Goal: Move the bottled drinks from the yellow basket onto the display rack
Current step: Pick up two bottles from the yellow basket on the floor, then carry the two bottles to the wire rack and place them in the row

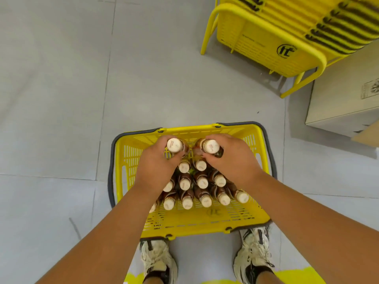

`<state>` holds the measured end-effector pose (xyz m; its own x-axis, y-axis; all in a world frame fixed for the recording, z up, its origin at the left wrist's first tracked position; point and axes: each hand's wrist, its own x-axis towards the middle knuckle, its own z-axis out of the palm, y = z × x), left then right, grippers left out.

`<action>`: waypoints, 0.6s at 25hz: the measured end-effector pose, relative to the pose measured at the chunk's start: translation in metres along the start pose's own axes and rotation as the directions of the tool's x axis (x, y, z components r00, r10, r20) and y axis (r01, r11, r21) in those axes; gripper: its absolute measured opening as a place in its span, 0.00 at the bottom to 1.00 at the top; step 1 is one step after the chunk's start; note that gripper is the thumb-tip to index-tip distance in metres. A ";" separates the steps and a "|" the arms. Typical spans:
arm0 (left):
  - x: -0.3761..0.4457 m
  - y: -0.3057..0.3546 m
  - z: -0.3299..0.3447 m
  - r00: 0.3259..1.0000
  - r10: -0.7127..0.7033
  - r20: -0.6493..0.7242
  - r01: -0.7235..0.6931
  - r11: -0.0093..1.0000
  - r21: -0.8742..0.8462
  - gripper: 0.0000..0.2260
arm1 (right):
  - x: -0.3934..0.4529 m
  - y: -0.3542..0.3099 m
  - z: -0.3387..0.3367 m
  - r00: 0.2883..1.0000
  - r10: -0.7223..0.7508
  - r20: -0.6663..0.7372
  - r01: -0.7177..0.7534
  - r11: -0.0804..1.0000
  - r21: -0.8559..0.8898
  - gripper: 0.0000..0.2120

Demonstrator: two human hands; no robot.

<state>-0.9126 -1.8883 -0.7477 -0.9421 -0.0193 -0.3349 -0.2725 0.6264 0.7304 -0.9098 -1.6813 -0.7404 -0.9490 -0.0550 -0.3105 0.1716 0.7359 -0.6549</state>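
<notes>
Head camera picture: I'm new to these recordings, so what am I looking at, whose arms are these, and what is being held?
There is no machine here. The single picture comes from a wide-angle camera on a person's head, looking down past their own bare arms to their shoes on the grey floor.

On the floor before them sits a yellow basket with dark handles, filled with brown bottled drinks with cream caps, standing upright.

The left hand grips one bottle near its cap, and the right hand grips another bottle; both sit higher than the rest.

Top right is a stack of yellow baskets in a frame, beside a cardboard box. No display rack is clearly visible.
</notes>
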 end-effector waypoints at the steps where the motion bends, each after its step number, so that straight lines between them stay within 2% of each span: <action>1: -0.009 0.019 -0.017 1.000 0.016 -0.001 -0.016 0.999 -0.033 0.11 | -0.009 -0.018 -0.023 1.000 0.006 -0.020 -0.005 0.999 0.039 0.14; 4: -0.032 0.080 -0.068 0.998 0.056 0.014 -0.054 0.993 -0.102 0.16 | -0.035 -0.070 -0.091 0.998 0.033 -0.059 -0.027 0.994 0.102 0.18; 6: -0.046 0.126 -0.108 0.997 0.071 0.030 -0.067 0.989 -0.134 0.20 | -0.052 -0.109 -0.140 0.994 0.036 -0.100 -0.019 0.986 0.168 0.16; 10: -0.072 0.227 -0.202 0.990 0.129 0.053 -0.118 0.978 -0.171 0.16 | -0.083 -0.190 -0.243 0.984 0.001 -0.175 0.044 0.967 0.252 0.15; 15: -0.110 0.362 -0.318 0.986 0.162 -0.029 -0.163 0.940 -0.301 0.18 | -0.121 -0.304 -0.374 0.963 -0.053 -0.265 0.151 0.920 0.362 0.23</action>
<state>-0.9697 -1.9074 -0.2565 -0.9790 0.0601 -0.1946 -0.1609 0.3573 0.9200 -0.9457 -1.6459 -0.2462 -0.9929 0.0867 -0.0814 0.1107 0.4246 -0.8986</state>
